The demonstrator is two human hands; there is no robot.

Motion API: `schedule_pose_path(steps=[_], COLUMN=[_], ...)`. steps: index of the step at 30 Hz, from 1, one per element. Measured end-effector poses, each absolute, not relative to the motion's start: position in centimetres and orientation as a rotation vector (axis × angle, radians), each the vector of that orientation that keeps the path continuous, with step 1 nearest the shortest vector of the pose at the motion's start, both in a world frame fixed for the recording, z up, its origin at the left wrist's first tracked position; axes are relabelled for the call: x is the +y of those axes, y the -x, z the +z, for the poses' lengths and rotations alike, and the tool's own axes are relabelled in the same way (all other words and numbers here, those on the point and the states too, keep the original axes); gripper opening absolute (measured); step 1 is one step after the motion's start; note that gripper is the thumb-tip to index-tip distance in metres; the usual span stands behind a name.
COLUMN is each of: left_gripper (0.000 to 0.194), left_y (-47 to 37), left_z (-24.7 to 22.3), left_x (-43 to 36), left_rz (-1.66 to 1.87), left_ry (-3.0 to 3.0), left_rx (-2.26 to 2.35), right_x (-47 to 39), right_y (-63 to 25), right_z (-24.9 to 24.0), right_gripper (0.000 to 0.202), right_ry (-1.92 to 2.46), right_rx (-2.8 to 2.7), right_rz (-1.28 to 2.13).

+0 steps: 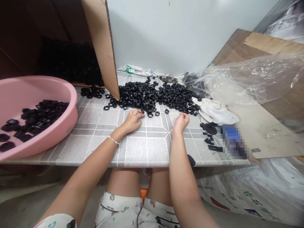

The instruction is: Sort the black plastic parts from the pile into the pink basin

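Note:
Loose black hex nuts [135,95], ring-shaped with wide holes, lie heaped along the back of the table. My left hand [133,122] is palm down at the heap's front edge, fingers stretched out and apart, the tips beside a black nut. Farther right, my right hand [181,123] is closed in a pinch just in front of the right-hand heap [177,95]. Whatever its fingertips may hold is hidden. Between the hands a few single nuts [157,113] lie on the patterned tablecloth [152,144].
At left stands a pink basin [68,117] with larger black parts inside. A cardboard box [102,47] holding dark pieces is behind it. To the right are a white cloth [217,110], small black parts [215,148], a blurred-out blue item [234,139] and clear plastic sheeting [249,79].

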State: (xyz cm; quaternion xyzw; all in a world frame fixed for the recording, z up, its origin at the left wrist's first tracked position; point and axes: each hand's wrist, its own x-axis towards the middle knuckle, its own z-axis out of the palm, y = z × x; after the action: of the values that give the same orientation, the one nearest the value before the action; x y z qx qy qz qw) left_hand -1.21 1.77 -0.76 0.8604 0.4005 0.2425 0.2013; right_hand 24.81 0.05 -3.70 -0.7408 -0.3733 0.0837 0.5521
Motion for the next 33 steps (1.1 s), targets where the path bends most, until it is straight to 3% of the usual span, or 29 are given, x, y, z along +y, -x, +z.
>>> schedule_pose_path(steps=[3, 10, 15, 25, 28, 33], left_gripper=[0.026, 0.006, 0.013, 0.027, 0.030, 0.035], left_y=[1.1, 0.8, 0.4, -0.1, -0.2, -0.2], left_z=[-0.6, 0.0, 0.3, 0.9, 1.2, 1.2], left_x=[1.7, 0.7, 0.3, -0.6, -0.6, -0.3], left_rz=[0.739, 0.972, 1.060, 0.778, 0.873, 1.073], left_ry=[-2.370, -2.216, -1.822, -1.313, -1.171, -1.103], left_rx=[1.104, 1.196, 1.062, 0.790, 0.772, 0.856], right_x=[1.4, 5.7, 6.5, 3.7, 3.4, 1.9], right_y=[-24.3, -25.2, -26.3, -28.0, -27.3, -21.6], right_z=[-3.6, -1.5, -1.0, -1.2, -0.1, 0.6], right_gripper=[0.022, 0.019, 0.022, 0.019, 0.021, 0.027], right_ry=[1.864, 2.057, 2.156, 1.879, 1.713, 1.067], right_rx=[-0.769, -1.361, -1.565, -1.449, -1.191, -0.958], right_rz=[0.018, -0.034, -0.050, 0.181, 0.421, 1.357])
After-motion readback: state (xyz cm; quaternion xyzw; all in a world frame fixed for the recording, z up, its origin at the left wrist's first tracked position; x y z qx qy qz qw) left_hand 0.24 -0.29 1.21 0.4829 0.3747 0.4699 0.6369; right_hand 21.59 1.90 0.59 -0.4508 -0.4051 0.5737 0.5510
